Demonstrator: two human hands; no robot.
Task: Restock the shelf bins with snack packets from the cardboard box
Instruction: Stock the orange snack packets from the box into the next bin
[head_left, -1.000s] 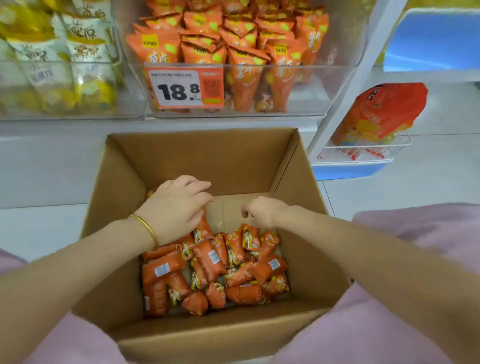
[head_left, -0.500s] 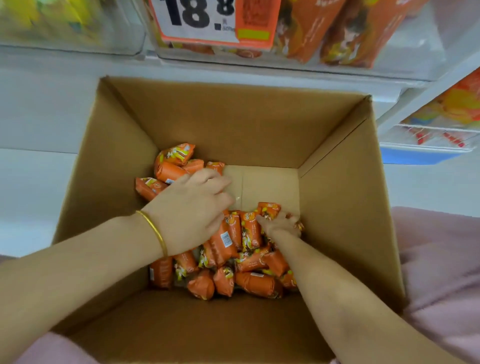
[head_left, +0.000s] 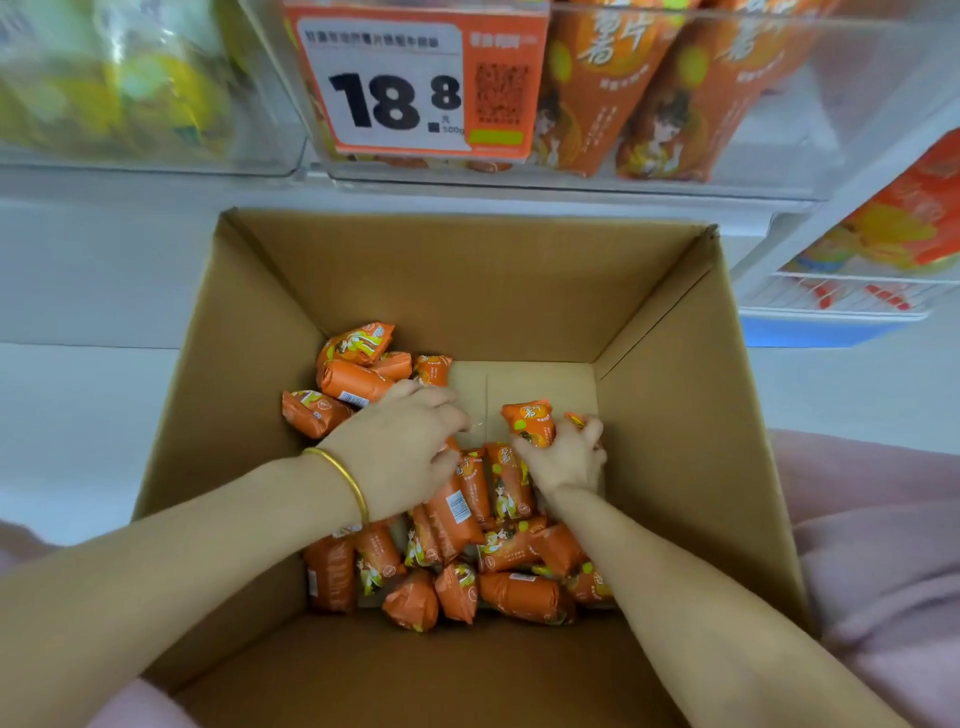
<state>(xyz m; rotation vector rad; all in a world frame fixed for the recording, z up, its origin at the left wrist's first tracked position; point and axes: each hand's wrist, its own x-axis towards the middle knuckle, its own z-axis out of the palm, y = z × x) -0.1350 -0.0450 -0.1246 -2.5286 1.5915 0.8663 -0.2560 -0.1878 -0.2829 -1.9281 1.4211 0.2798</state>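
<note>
Above the cardboard box, a clear shelf bin of orange bags carries a price tag. Snack packets lie heaped on the box floor. The left hand, palm down, curls its fingers into the heap; whether it grips any is unclear. The right hand clutches a packet.

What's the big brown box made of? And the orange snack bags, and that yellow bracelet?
The box looks like matte brown cardboard, with folded flaps. The snack packets seem thin plastic film, slightly glossy and crinkled. The bracelet looks like polished metal, perhaps gold, from its yellow shine.
</note>
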